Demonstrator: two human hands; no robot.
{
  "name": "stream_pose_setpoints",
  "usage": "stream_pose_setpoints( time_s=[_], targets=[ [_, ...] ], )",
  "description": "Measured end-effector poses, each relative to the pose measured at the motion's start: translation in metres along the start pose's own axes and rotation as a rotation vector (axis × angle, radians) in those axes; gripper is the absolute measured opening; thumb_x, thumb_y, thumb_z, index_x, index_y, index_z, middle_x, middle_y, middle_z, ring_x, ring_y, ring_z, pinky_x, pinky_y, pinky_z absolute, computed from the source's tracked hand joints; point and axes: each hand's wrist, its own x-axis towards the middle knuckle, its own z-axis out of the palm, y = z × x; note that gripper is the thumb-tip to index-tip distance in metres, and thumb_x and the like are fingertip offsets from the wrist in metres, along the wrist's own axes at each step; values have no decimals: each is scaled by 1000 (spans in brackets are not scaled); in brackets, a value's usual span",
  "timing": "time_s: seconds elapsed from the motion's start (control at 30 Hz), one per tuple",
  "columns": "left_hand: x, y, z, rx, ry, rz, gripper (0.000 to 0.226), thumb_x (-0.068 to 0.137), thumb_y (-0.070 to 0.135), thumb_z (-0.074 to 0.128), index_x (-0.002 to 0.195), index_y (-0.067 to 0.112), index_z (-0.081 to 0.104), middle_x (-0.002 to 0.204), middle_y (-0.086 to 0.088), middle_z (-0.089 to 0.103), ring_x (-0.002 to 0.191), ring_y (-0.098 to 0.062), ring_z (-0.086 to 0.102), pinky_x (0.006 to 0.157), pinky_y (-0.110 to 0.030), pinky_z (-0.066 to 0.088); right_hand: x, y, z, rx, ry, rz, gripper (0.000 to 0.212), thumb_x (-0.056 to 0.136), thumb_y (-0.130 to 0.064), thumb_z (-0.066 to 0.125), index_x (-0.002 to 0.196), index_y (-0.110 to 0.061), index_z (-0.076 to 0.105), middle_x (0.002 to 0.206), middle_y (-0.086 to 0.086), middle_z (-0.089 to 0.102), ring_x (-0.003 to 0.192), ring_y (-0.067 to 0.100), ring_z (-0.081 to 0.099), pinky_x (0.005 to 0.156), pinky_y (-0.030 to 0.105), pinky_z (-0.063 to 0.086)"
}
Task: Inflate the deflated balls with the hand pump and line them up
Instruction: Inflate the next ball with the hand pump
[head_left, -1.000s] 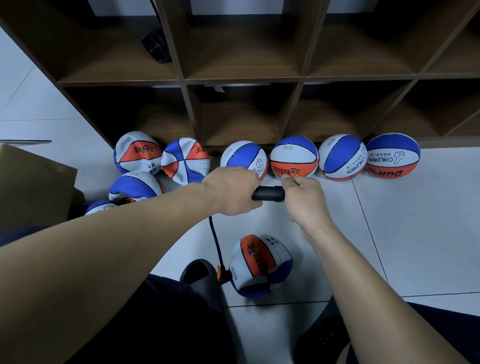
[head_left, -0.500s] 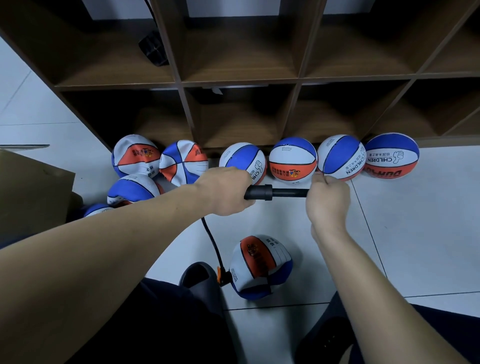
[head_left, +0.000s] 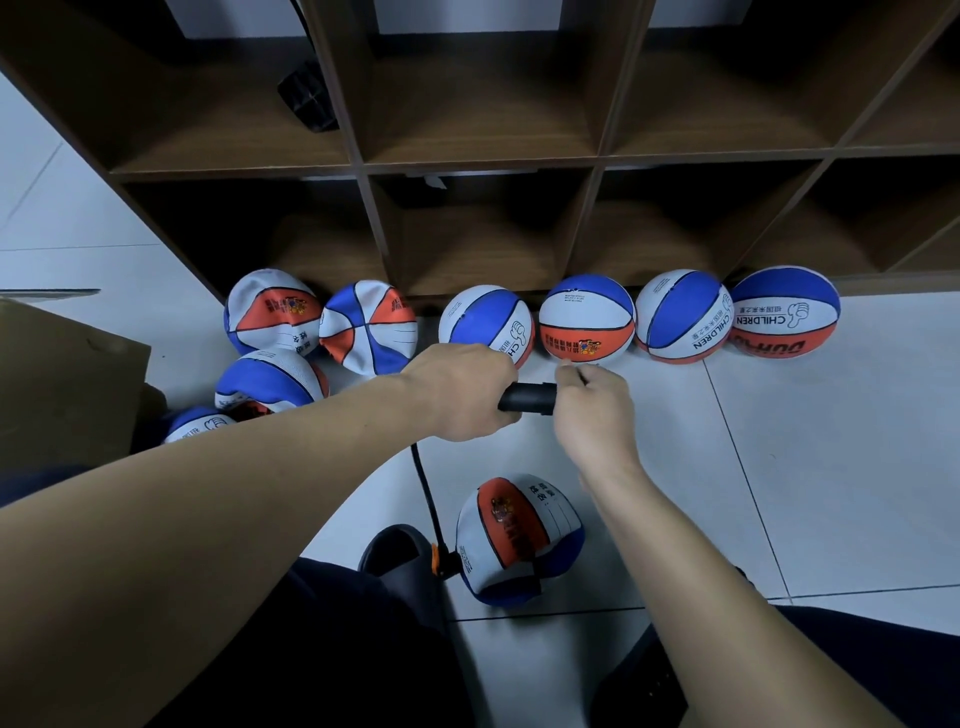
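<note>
My left hand (head_left: 462, 395) grips the black barrel of the hand pump (head_left: 527, 397), held level above the floor. My right hand (head_left: 592, 410) grips the pump's handle, pushed in close against the barrel. A black hose (head_left: 423, 488) drops from the pump to an orange fitting at a half-filled red, white and blue ball (head_left: 519, 538) on the floor between my legs. Several round inflated balls (head_left: 587, 325) stand in a row along the shelf's foot. Several limp, dented balls (head_left: 270, 312) lie in a heap to the left.
A brown wooden cubby shelf (head_left: 467, 166) fills the back, with a black object (head_left: 306, 98) in one upper cubby. A cardboard box (head_left: 62, 374) stands at the left. My dark slipper (head_left: 395, 556) sits beside the ball on the white tiled floor (head_left: 805, 467).
My right hand pulled the handle out to the right, baring the rod, then pushed it back in against the barrel. The left hand and the ball stayed put.
</note>
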Motion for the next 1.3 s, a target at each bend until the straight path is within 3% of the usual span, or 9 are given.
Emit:
stream_pose_setpoints(
  time_s=[0.13, 0.23, 0.37, 0.5, 0.6, 0.77, 0.87, 1.07, 1.3],
  targets=[
    [2, 1, -4, -22, 3, 3, 30, 98, 54, 63, 84, 29, 59, 72, 7, 60, 65, -12, 56, 58, -32, 45, 15, 0, -21, -8, -54, 34, 45, 105, -32, 58, 65, -18, 44, 60, -4, 44, 59, 22, 40, 58, 31, 33],
    [1, -8, -6, -34, -21, -34, 33, 98, 55, 63, 81, 27, 57, 74, 5, 61, 69, -15, 59, 60, -34, 48, 33, 3, -51, 7, 32, 95, 46, 100, -37, 63, 63, -20, 41, 56, -5, 40, 58, 23, 35, 56, 30, 29],
    [-2, -16, -6, -47, -33, -73, 33, 97, 55, 62, 83, 26, 60, 76, 4, 63, 75, -20, 62, 62, -35, 52, 47, 8, -81, 109, 137, 201, 36, 99, -26, 62, 67, -23, 45, 54, -10, 38, 58, 22, 30, 50, 27, 25],
    [-3, -6, -4, -25, -13, -61, 31, 99, 52, 60, 82, 26, 59, 74, 3, 63, 70, -20, 63, 58, -33, 48, 35, 6, -60, 82, 202, 115, 48, 95, -24, 57, 50, -21, 42, 45, -12, 34, 62, 24, 31, 62, 37, 29],
    [-4, -4, -4, -31, -8, -65, 30, 100, 51, 60, 83, 27, 60, 74, 3, 63, 69, -21, 63, 59, -34, 51, 23, 4, -41, 65, 199, 46, 50, 102, -22, 56, 57, -19, 33, 49, -10, 34, 59, 22, 33, 63, 36, 30],
    [-4, 1, -1, -24, -1, -50, 32, 100, 49, 59, 79, 26, 56, 71, 4, 61, 66, -20, 61, 60, -34, 52, 14, 7, -19, 52, 155, 50, 52, 107, -26, 54, 59, -19, 34, 54, -5, 37, 58, 22, 35, 62, 37, 31],
    [-2, 3, 1, -7, -7, -35, 34, 101, 49, 59, 76, 27, 52, 71, 5, 59, 64, -17, 57, 57, -33, 44, 8, 6, -7, 20, 124, 38, 51, 108, -29, 53, 60, -18, 38, 56, -3, 42, 59, 25, 39, 61, 36, 33],
    [0, 7, 2, 10, -18, -4, 28, 100, 49, 60, 86, 26, 61, 72, 6, 57, 64, -15, 55, 55, -31, 38, 0, 5, 3, -20, 56, -12, 46, 110, -29, 52, 69, -11, 45, 64, 3, 48, 60, 22, 43, 56, 33, 33],
    [0, -3, -3, -32, -33, -26, 31, 98, 52, 62, 79, 29, 55, 74, 6, 61, 69, -17, 60, 61, -33, 47, 21, 7, -32, 40, 15, 90, 53, 96, -39, 74, 62, -19, 40, 52, -6, 34, 57, 23, 33, 57, 34, 31]
  ],
)
